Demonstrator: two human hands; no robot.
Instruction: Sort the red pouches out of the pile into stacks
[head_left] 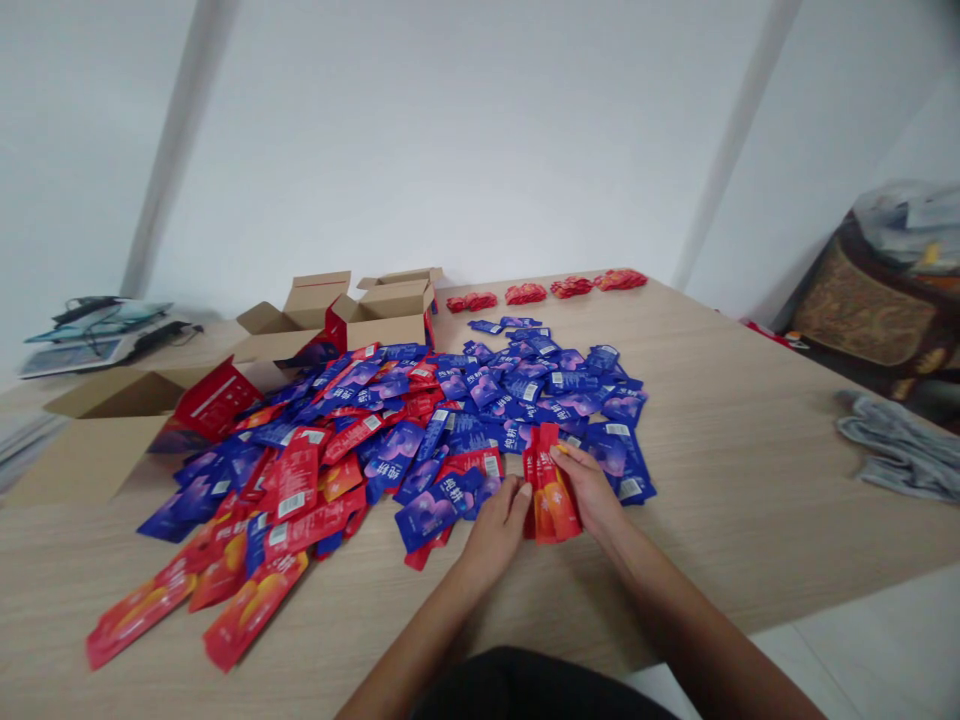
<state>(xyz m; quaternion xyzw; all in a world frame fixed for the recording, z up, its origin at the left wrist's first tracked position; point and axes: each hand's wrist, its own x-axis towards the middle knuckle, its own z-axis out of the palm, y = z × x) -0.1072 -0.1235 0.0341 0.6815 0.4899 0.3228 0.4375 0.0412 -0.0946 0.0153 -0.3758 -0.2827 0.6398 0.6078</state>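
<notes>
A big heap of blue sachets and red sachets covers the middle of a wooden table. My right hand is closed on a small stack of red sachets held upright at the near edge of the heap. Beside it, my left hand touches the left side of that same stack with curled fingers. Both forearms reach in from the bottom of the view.
Open cardboard boxes stand behind the heap and at the left. Bundles of red sachets line the table's far edge. A grey cloth lies at the right. Papers and cables sit far left.
</notes>
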